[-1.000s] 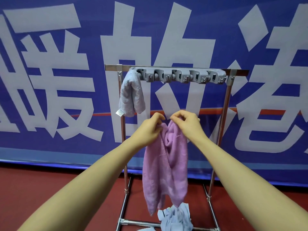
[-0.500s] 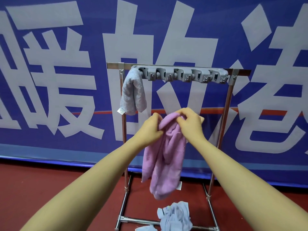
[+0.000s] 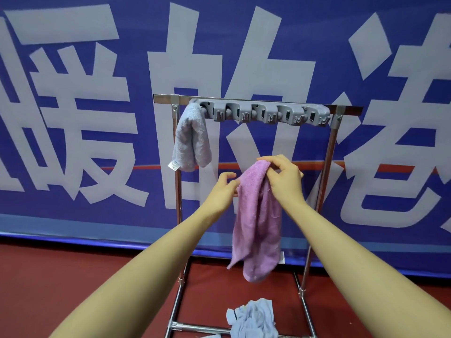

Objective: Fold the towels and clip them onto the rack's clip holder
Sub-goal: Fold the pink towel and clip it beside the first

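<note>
Both hands' fingers (image 3: pixel 273 162) (pinched) on pink towel (image 3: pixel 256 215)

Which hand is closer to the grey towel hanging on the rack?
Left. The left hand is just below and right of the grey towel; the right hand is farther right, holding the purple towel.

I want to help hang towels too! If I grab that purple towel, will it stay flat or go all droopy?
Probably droopy: the purple towel hangs limp in folds from the right hand. It likely feels light, since fingertips alone hold it up. Its fuzzy surface should not slip easily, though the left hand helps.
</note>
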`<state>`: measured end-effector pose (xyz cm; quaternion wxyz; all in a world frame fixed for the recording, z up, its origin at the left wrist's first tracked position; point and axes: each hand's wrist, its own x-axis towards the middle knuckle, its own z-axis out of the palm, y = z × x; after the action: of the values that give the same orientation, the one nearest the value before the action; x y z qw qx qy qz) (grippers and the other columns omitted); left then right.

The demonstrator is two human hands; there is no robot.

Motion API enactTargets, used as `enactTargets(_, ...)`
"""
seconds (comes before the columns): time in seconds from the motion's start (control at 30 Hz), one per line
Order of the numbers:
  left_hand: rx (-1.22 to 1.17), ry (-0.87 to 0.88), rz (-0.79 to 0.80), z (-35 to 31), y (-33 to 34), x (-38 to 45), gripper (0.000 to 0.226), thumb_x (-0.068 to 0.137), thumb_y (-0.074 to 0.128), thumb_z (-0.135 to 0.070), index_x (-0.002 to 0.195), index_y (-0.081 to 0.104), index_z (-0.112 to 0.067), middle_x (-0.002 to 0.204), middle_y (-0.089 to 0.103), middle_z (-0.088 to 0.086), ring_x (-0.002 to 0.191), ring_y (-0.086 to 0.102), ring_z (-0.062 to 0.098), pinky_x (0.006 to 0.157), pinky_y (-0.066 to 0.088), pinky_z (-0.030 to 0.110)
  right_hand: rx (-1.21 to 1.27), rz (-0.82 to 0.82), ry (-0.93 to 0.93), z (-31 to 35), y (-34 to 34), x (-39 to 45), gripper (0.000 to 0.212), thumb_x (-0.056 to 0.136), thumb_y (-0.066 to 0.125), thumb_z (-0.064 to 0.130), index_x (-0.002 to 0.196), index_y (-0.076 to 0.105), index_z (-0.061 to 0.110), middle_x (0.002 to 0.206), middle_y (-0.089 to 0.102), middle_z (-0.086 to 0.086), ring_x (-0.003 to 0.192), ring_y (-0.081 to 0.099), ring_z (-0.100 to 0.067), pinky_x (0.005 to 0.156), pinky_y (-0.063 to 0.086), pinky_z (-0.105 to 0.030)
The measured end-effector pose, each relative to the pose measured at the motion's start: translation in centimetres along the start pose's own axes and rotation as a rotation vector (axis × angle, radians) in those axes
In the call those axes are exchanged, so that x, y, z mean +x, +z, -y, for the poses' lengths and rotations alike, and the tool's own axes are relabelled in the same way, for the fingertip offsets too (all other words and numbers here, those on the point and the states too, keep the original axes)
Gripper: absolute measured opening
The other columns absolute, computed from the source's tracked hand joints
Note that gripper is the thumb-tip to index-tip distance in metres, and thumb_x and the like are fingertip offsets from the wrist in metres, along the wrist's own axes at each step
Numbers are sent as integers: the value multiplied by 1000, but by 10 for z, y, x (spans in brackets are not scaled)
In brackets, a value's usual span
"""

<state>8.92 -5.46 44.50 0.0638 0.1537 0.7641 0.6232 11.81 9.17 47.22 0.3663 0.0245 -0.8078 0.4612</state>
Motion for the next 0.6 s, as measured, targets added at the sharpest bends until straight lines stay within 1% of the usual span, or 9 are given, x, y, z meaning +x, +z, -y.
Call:
enactTargets(0.07, -61, 3, -42, -3, 6, 0, 37, 95, 49, -29, 129, 41, -18, 108, 57, 6, 89, 56, 12, 65, 38, 8, -2, 11, 1, -3, -3, 1, 41, 89, 54, 11, 77, 61, 49, 85, 60, 24, 101, 56, -17, 97, 36, -47)
enactTargets(0.13, -91, 65, -84, -2, 11, 2, 33, 92, 56, -19, 124, 48, -18, 98, 56, 5, 83, 53, 10, 58, 41, 3, -27, 24, 3, -6, -6, 2, 38, 89, 53, 8, 80, 62, 44, 84, 59, 22, 101, 55, -18, 92, 29, -35)
enactTargets(0.2, -109, 108, -127, -1, 13, 6, 21, 89, 55, -9, 110, 60, -14, 92, 61, 3, 80, 53, 10, 60, 45, 7, -98, 43, 4, -11, -9, 1, 32, 90, 52, 7, 83, 65, 36, 82, 57, 21, 99, 53, -16, 76, 17, -26)
enactTargets(0.27, -91, 130, -195, -3, 13, 11, 17, 89, 53, -5, 94, 68, -10, 89, 66, 0, 79, 56, 10, 63, 45, 14, -172, 57, 14, -17, -12, 0, 27, 90, 52, 9, 87, 68, 31, 83, 57, 19, 99, 53, -16, 72, 15, -25)
enactTargets(0.33, -61, 170, -286, -5, 9, 16, 20, 90, 52, -2, 86, 70, -10, 89, 68, 0, 81, 58, 9, 67, 47, 16, -169, 65, 50, -27, -15, -1, 24, 89, 54, 8, 92, 70, 26, 90, 60, 17, 101, 55, -17, 91, 24, -28)
enactTargets(0.37, -48, 184, -316, -6, 5, 18, 23, 90, 50, 0, 87, 71, -10, 90, 68, -1, 83, 58, 8, 70, 50, 19, -144, 60, 66, -32, -18, -2, 26, 87, 53, 6, 93, 70, 25, 93, 61, 14, 101, 57, -16, 99, 31, -36)
enactTargets(0.47, 26, 161, -373, -6, -10, 22, 38, 85, 42, 9, 88, 74, -10, 91, 69, -1, 88, 60, 9, 85, 51, 29, -79, -14, 151, -41, -26, -4, 30, 89, 50, 7, 93, 69, 29, 99, 65, 10, 103, 59, -17, 101, 40, -49)
enactTargets(0.53, 77, 148, -421, -5, -19, 22, 46, 81, 36, 12, 87, 75, -11, 93, 71, 2, 93, 62, 13, 88, 51, 26, -41, -89, 226, -42, -30, -3, 27, 92, 50, 8, 102, 71, 21, 105, 68, 3, 105, 59, -20, 100, 45, -47)
enactTargets(0.6, 109, 150, -465, -8, -27, 22, 47, 82, 33, 13, 91, 75, -7, 97, 71, 7, 90, 61, 12, 83, 48, 21, 37, -165, 287, -41, -34, -1, 27, 92, 50, 7, 110, 69, 14, 109, 68, -3, 106, 60, -20, 98, 48, -41)
